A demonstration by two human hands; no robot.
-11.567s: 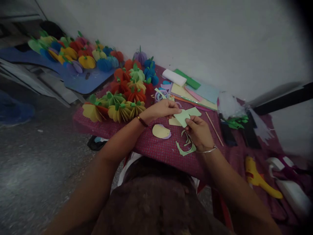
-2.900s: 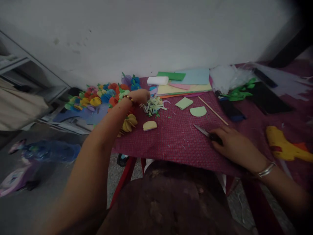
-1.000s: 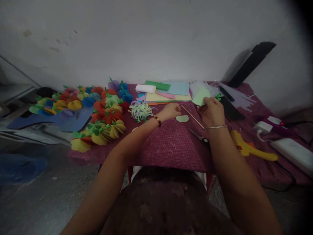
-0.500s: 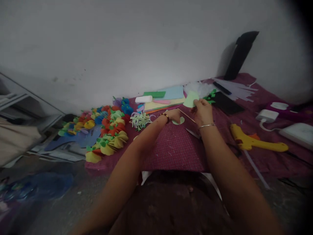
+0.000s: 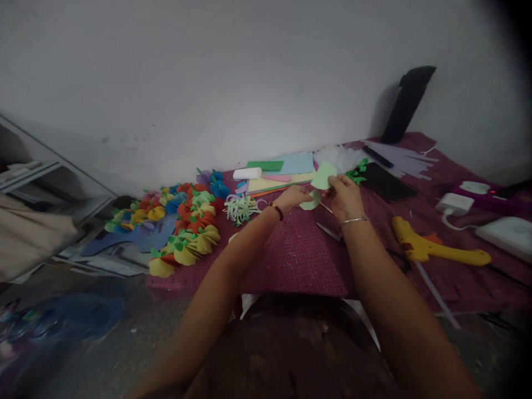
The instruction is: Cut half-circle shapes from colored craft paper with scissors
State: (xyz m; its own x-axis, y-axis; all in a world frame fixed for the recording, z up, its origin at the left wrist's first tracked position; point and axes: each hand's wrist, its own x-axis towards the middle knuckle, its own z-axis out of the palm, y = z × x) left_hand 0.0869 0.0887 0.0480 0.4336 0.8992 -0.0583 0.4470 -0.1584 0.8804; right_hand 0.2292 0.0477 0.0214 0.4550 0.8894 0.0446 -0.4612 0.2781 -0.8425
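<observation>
We've a light green paper cutout (image 5: 323,174) up over the surface (image 5: 286,260), pinched in the fingers of our right hand (image 5: 347,198)! Just beside it, our left hand (image 5: 293,197) grips a second cutout (image 5: 311,203). Scissors (image 5: 330,231) lie nearer us, paper strips (image 5: 241,209) left, a yellow glue gun (image 5: 436,249) right.

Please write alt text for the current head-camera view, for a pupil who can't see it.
A person's left hand and right hand each hold pale green paper over a maroon cloth. Colourful paper ornaments sit left; a yellow glue gun lies right.
</observation>
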